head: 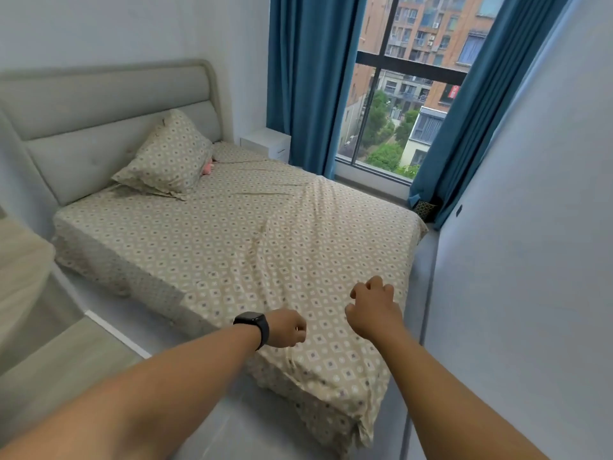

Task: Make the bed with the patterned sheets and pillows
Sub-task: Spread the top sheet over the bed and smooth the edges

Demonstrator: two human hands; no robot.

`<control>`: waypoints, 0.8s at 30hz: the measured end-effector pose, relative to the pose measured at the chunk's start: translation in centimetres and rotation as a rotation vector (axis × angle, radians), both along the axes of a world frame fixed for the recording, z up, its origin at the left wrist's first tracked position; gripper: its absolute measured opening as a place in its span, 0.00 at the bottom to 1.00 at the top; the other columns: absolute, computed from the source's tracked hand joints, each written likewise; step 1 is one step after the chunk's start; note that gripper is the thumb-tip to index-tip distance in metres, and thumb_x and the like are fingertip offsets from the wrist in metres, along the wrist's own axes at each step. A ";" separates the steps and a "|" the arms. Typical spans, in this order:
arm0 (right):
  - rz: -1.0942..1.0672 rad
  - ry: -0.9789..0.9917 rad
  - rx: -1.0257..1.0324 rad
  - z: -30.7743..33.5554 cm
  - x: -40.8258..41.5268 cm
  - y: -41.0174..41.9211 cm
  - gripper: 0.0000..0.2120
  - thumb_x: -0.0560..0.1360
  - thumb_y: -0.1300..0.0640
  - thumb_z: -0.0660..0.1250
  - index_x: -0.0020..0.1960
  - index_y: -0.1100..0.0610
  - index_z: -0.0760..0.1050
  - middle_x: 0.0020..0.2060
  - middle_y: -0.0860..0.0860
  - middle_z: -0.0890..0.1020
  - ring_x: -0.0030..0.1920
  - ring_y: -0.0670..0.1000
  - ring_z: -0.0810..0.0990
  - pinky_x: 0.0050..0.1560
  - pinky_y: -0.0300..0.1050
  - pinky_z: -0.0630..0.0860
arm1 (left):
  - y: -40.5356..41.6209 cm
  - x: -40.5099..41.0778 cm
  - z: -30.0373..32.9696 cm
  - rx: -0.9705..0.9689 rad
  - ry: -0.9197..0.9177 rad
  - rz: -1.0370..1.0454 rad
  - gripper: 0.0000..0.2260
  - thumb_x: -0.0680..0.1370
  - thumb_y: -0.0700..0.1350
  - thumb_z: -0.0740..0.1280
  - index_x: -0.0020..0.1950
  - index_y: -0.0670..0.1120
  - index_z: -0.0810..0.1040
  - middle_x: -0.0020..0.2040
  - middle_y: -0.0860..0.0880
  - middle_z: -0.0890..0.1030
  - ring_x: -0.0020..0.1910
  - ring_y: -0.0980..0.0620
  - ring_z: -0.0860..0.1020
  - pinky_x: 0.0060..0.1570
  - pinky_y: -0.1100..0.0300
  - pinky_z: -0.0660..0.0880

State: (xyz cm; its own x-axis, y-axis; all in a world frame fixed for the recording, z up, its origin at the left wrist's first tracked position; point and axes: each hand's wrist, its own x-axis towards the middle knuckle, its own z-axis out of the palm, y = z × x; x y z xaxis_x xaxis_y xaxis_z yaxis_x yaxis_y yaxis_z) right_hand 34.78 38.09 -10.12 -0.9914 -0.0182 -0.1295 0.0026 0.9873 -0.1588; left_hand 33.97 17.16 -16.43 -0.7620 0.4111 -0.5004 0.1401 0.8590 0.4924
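At bed foot: beige diamond-patterned cotton sheet (232,234); its ridge runs lengthwise, ahead of both hands.
Left hand (286,328): fingers curled, apparently pinching sheet.
Right hand (373,308): nearer the ridge, fingers half-curled, empty.

The sheet (232,234) on the bed is beige, printed all over with small white diamonds that have darker grey-brown centres, and the pillow (166,157) wears the same print. A small pink thing (208,168) lies just beside the pillow. The padded headboard (99,111) is pale grey-green. The curtains (310,78) are deep teal blue, the window frame (411,66) black, the nightstand (267,142) white, the walls (530,227) pale bluish white. The watch (253,325) on the left wrist is black
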 end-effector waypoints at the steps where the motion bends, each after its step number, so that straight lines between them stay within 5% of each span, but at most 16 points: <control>1: 0.011 0.005 -0.012 0.3 -0.3 -1.6 0.17 0.81 0.50 0.58 0.68 0.53 0.70 0.69 0.53 0.64 0.67 0.57 0.63 0.60 0.53 0.74 | -1.9 0.1 0.2 0.021 0.001 0.058 0.13 0.84 0.50 0.60 0.54 0.45 0.81 0.51 0.48 0.84 0.48 0.48 0.81 0.53 0.50 0.77; 13: 0.162 -0.248 -0.046 -5.5 -8.0 -15.8 0.17 0.82 0.49 0.58 0.68 0.53 0.72 0.70 0.53 0.66 0.71 0.58 0.62 0.60 0.55 0.74 | -17.6 -5.7 -3.7 0.035 -0.022 0.388 0.14 0.83 0.46 0.60 0.55 0.39 0.81 0.50 0.42 0.84 0.43 0.47 0.78 0.51 0.49 0.79; 19: 0.260 -0.335 -0.009 -11.0 -18.4 -20.9 0.17 0.82 0.48 0.58 0.67 0.53 0.72 0.70 0.53 0.66 0.69 0.57 0.65 0.60 0.56 0.75 | -23.5 -13.0 -10.5 -0.053 -0.076 0.472 0.09 0.82 0.45 0.59 0.43 0.44 0.71 0.41 0.45 0.73 0.39 0.49 0.69 0.39 0.56 0.65; 24: 0.383 -0.393 0.052 -14.4 -28.7 -25.8 0.19 0.83 0.48 0.57 0.69 0.54 0.72 0.71 0.53 0.68 0.69 0.58 0.67 0.61 0.55 0.75 | -29.5 -20.1 -14.1 -0.040 -0.185 0.673 0.09 0.81 0.44 0.59 0.43 0.45 0.73 0.41 0.45 0.75 0.40 0.48 0.74 0.41 0.56 0.70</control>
